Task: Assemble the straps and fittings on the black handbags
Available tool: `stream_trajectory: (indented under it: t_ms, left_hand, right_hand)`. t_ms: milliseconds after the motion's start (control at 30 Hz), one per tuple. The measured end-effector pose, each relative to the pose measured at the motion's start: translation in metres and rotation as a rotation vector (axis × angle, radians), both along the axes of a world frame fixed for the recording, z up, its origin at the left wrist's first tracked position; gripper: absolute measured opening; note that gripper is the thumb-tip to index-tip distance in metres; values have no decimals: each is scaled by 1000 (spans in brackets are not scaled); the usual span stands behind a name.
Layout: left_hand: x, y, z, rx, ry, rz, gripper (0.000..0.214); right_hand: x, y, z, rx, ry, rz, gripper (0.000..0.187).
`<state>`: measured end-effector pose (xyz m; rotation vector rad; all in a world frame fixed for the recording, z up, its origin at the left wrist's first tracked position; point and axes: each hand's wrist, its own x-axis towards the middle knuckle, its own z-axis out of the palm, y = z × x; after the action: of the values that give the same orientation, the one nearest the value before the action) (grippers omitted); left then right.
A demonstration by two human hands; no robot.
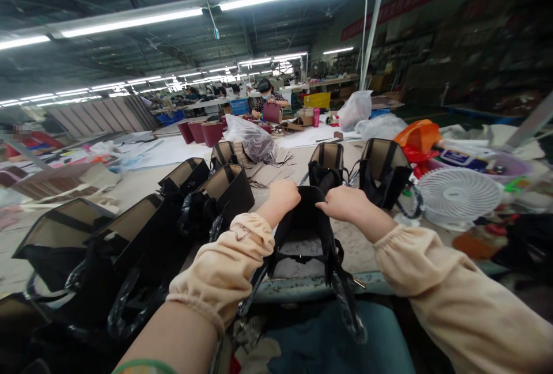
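A black handbag (302,224) stands at the table's near edge, its mouth facing me and its grey inside showing. My left hand (284,196) grips the bag's far left rim with fingers curled over it. On the far right side, my right hand (345,204) pinches the rim between thumb and fingers. Plastic-wrapped handles (349,308) hang from the bag over the table edge. Just behind it stand a black bag with a tan inside (326,161) and a larger black bag (382,172) to the right.
Several more black bags (228,189) crowd the left side. A white fan (460,195) and an orange container (417,135) sit at right. Cardboard pieces (270,173) and a clear plastic bag (250,138) lie behind. Farther off, a person (270,100) handles a maroon piece (271,112).
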<state>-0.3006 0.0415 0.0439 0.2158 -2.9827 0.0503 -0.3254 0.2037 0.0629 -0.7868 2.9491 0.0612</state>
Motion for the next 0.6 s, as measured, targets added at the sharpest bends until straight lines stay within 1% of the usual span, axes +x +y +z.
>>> stream_trajectory:
  t_ms: [67,167,267,367,433,533,600]
  left_hand:
    - [0,0,-1,13,3,3,31]
    - [2,0,-2,29,4,16,31]
    - [3,1,-1,41,-7,30,32]
    - [4,2,1,48,-33,37,31]
    - [4,3,2,53,-44,40,31]
    - [5,4,4,62,-58,43,34]
    - [8,5,7,69,-69,40,35]
  right_hand:
    - [7,0,-3,1,35,7,40]
    - [14,-2,-5,-22,81,9,38]
    - [20,0,-1,-46,61,-2,46]
    - [33,7,4,-39,-26,-16,62]
    - [45,12,5,-9,-54,5,65]
    - [61,15,-1,25,-34,48,49]
    - [66,16,-5,17,-20,49,41]
